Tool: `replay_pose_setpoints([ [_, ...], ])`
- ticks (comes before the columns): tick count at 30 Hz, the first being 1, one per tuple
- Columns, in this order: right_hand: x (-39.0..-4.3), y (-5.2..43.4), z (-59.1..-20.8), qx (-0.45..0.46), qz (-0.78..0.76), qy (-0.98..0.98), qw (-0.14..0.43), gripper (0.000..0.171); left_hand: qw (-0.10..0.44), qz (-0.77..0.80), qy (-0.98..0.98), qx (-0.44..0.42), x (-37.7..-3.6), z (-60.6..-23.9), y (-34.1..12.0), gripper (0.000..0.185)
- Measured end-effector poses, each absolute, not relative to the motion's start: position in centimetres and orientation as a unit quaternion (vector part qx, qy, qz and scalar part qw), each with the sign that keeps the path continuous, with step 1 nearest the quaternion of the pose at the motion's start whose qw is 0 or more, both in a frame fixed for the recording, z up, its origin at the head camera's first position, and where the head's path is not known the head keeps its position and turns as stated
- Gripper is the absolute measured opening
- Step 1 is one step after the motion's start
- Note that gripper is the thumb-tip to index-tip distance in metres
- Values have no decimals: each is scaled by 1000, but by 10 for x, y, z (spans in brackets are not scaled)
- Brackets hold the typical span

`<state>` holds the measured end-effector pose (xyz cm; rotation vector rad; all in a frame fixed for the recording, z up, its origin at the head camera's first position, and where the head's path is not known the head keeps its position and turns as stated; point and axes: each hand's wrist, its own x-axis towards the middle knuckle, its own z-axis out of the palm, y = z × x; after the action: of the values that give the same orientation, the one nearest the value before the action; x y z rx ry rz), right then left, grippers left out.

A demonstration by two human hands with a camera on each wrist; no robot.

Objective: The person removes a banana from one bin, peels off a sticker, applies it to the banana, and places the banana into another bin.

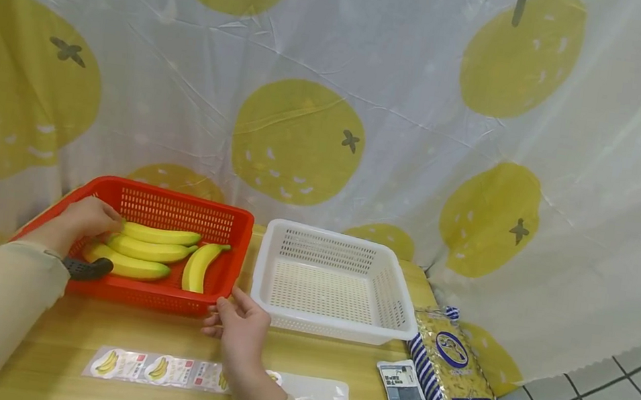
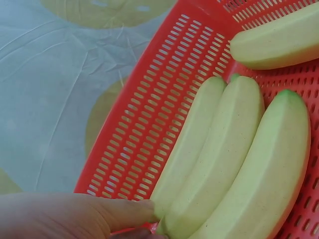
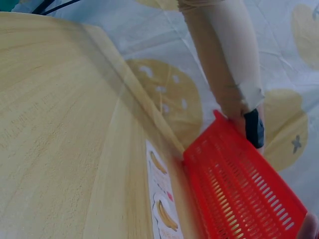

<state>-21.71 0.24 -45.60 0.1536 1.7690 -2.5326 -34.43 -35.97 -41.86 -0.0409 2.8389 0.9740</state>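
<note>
A red basket [image 1: 177, 194] on the wooden table [image 1: 70, 329] holds several yellow bananas [image 1: 149, 250]. My left hand [image 1: 92, 219] is inside the basket at its left end. In the left wrist view its fingers [image 2: 114, 214] pinch the end of the leftmost banana [image 2: 189, 149], which lies against the red basket wall [image 2: 164, 114]. My right hand [image 1: 239, 327] rests on the table. Its straight fingers touch the front right corner of the red basket [image 3: 244, 189]. Only one fingertip [image 3: 311, 226] shows in the right wrist view.
An empty white basket [image 1: 335, 328] stands right of the red one. A strip of banana stickers [image 1: 155, 368] lies along the front. A noodle packet [image 1: 451, 376] and a small sachet [image 1: 406, 394] lie near the table's right edge. A curtain hangs behind.
</note>
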Motion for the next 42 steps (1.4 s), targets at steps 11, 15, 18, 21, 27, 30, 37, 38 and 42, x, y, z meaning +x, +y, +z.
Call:
replay_pose_setpoints([
  [11, -219, 2, -457, 44, -823, 566, 16, 47, 152, 362, 920, -11, -338, -411, -347, 25],
  [15, -219, 2, -457, 44, -822, 567, 15, 47, 165, 366, 915, -23, -335, -409, -346, 31],
  [18, -219, 1, -456, 46, -821, 568, 17, 47, 171, 368, 914, -31, -335, -410, -346, 30],
  [21, -217, 1, -455, 48, -822, 567, 17, 46, 175, 365, 914, -33, -336, -411, -348, 31],
  [27, -217, 1, -454, 50, -821, 568, 14, 45, 180, 366, 913, -33, -338, -413, -350, 36],
  [30, -217, 1, -454, 50, -822, 567, 13, 44, 182, 364, 913, -34, -337, -413, -350, 37],
  [37, -217, 0, -454, 50, -823, 566, 13, 44, 163, 365, 916, -24, -338, -413, -350, 39],
  [38, -217, 0, -454, 49, -823, 566, 13, 44, 159, 364, 917, -20, -339, -413, -351, 40],
  [42, -217, 0, -455, 50, -824, 565, 14, 45, 148, 359, 921, -15, -341, -413, -353, 39],
])
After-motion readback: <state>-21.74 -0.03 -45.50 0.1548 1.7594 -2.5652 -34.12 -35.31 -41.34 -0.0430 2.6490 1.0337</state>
